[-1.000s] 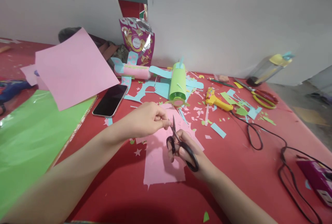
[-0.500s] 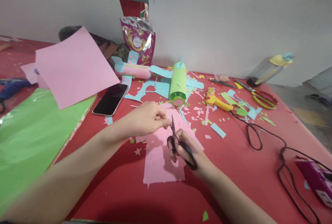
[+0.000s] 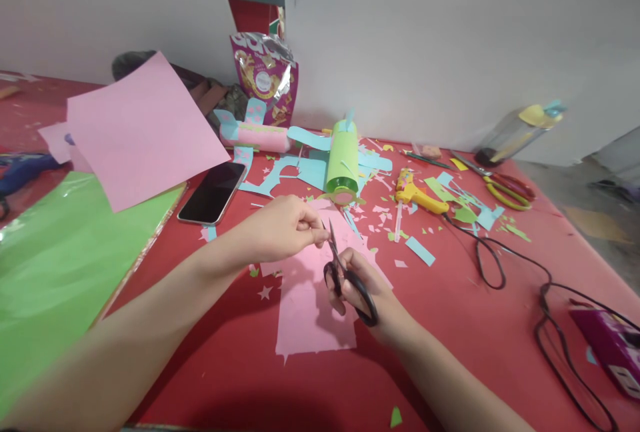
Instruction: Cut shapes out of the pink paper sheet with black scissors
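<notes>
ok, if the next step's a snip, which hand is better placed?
Right, I'd judge. The right hand holds the black-handled scissors by the loops. The left hand is pinched beside the blades; what it grips, if anything, is too small to tell.

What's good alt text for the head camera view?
A person's right hand holds black-handled scissors close to their pinched left hand, above pink paper on a red table. Farther back is a green cylinder among paper scraps, with a phone to its left and a yellow glue gun to its right.
</notes>
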A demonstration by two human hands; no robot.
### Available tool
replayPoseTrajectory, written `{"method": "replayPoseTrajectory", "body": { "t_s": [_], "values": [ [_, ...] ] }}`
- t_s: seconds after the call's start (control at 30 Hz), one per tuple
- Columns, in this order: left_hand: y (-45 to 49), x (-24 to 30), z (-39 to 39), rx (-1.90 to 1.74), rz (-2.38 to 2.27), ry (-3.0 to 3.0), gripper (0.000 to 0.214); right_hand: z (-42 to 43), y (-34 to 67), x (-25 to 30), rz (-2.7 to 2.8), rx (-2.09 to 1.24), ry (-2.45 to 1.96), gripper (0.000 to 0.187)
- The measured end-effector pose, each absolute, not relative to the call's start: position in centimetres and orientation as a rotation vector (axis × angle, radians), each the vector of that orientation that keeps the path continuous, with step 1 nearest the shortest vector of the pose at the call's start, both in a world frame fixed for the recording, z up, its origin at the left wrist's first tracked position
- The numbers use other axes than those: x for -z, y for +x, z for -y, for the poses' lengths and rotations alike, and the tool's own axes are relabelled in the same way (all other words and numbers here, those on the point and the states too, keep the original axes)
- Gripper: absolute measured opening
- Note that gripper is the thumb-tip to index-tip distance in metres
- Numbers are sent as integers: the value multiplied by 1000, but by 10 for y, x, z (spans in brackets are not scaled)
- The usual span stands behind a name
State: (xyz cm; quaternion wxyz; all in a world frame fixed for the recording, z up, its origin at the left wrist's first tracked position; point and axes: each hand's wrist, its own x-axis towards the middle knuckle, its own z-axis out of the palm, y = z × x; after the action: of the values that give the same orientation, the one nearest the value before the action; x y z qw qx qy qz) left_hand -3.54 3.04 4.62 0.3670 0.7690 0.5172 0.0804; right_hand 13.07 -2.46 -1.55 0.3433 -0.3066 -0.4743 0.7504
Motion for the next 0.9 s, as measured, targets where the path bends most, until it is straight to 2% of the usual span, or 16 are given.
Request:
{"method": "replayPoseTrajectory", "body": {
  "t_s": [0.5, 0.9],
  "values": [
    [-31, -42, -28, -280, -1264, 1881, 28, 26, 130, 14, 1083, -2020, -655, 32],
    [-32, -42, -29, -260, -1261, 1877, 28, 26, 130, 13, 1131, -1991, -713, 34]
  ]
}}
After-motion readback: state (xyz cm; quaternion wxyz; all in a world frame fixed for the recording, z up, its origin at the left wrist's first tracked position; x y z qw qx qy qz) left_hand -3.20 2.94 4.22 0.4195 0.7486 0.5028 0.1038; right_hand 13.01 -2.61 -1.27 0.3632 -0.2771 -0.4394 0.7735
